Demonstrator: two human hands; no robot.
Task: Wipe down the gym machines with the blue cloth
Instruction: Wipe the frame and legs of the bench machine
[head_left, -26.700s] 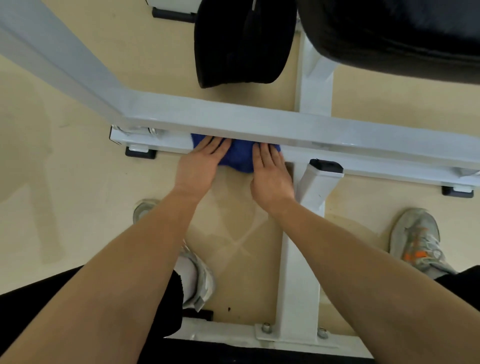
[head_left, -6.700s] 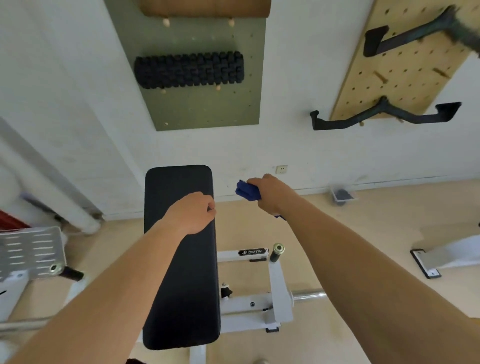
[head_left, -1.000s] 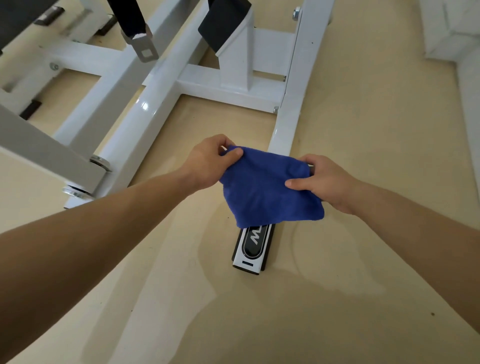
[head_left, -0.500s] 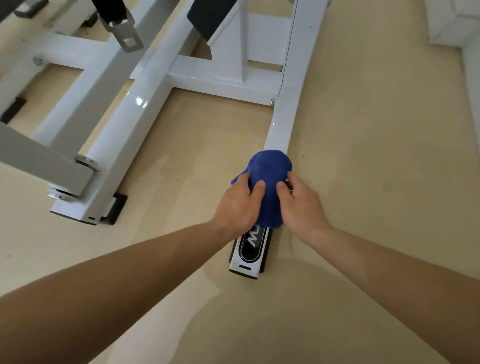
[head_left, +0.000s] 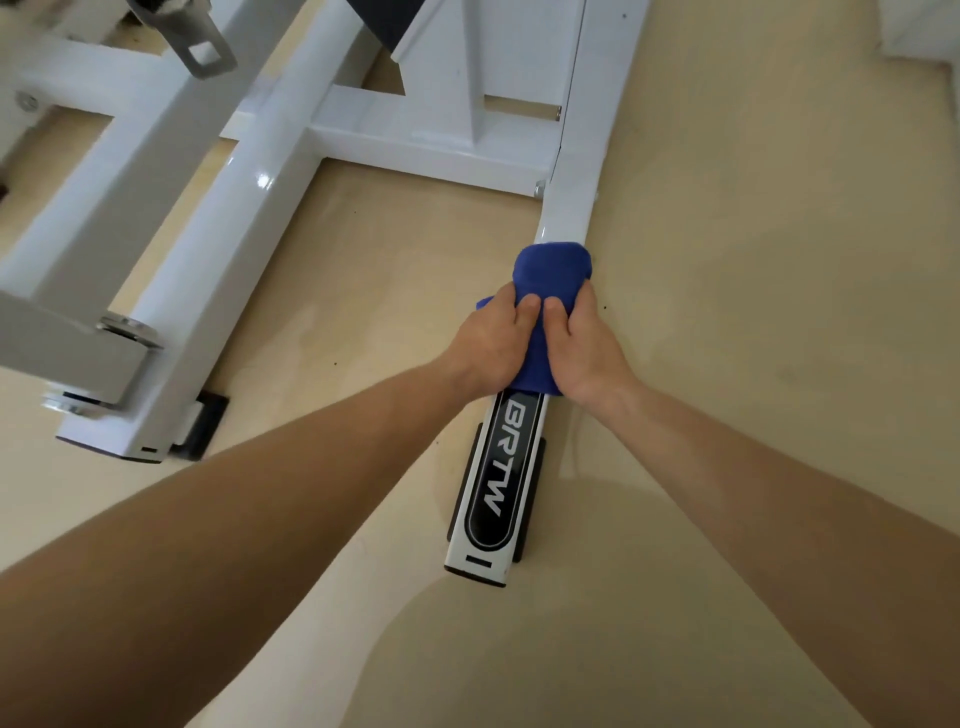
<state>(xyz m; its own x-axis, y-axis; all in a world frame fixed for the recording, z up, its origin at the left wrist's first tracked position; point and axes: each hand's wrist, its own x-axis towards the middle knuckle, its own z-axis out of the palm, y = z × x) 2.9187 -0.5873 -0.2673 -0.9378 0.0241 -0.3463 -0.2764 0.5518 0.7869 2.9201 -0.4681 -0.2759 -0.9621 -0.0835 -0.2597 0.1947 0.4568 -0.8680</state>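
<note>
The blue cloth (head_left: 551, 278) is wrapped over a white floor rail (head_left: 571, 208) of the gym machine. My left hand (head_left: 493, 343) grips the cloth from the rail's left side and my right hand (head_left: 587, 345) grips it from the right, thumbs side by side on top. Just below my hands the rail carries a black oval label (head_left: 501, 473) reading BRTW and ends on a black foot pad. The fingers of both hands curl down around the rail and are hidden.
More white frame beams (head_left: 218, 244) of the machine lie to the left and ahead, with a grey pivot block (head_left: 67, 353) at far left and a metal buckle (head_left: 200, 49) hanging above. Beige floor (head_left: 779, 312) spreads to the right and toward me.
A second ago both hands held the cloth spread in the air. They then wrapped it over the rail, and now the cloth has slid farther up the rail, uncovering the whole label.
</note>
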